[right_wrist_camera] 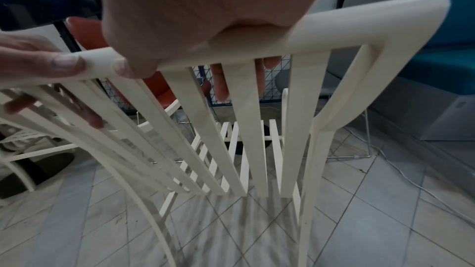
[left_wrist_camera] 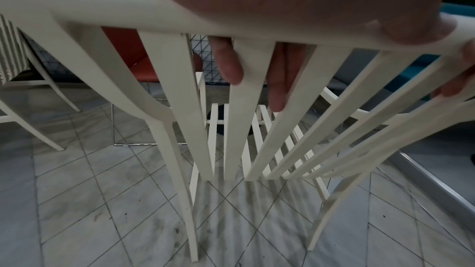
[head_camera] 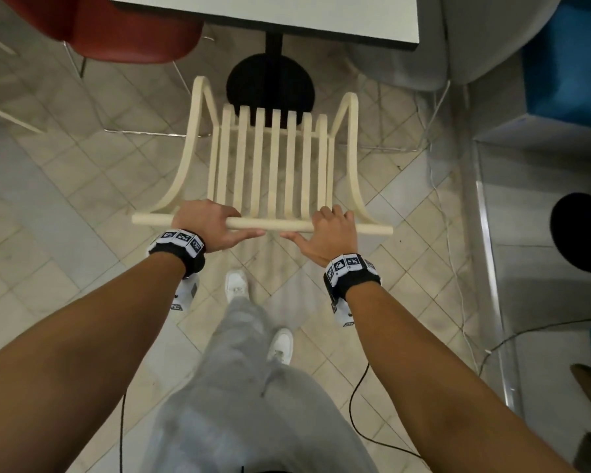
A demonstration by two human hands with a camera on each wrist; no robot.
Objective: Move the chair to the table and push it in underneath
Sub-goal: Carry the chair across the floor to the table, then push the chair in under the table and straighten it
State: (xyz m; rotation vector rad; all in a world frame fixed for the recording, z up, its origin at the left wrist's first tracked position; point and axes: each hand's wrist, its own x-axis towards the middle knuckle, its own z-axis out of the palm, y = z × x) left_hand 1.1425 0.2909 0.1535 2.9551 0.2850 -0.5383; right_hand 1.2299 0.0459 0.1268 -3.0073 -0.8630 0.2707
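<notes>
A cream slatted chair point(head_camera: 273, 158) stands on the tiled floor in front of me, its seat front close to the table's black round base point(head_camera: 270, 83). The white table point(head_camera: 287, 15) with a dark edge is at the top of the head view. My left hand point(head_camera: 209, 227) grips the chair's top rail point(head_camera: 273, 225) left of centre, fingers wrapped over it. My right hand point(head_camera: 328, 233) grips the same rail right of centre. In the left wrist view my fingers point(left_wrist_camera: 228, 62) hang down behind the slats point(left_wrist_camera: 180, 88). The right wrist view shows fingers point(right_wrist_camera: 221, 82) curled over the rail point(right_wrist_camera: 334, 25).
A red chair point(head_camera: 116, 25) stands at the table's left and a grey chair point(head_camera: 458, 46) at its right. A blue box point(head_camera: 567, 59) and a dark round stool point(head_camera: 584, 230) lie to the right. Cables point(head_camera: 451, 233) run across the floor on the right.
</notes>
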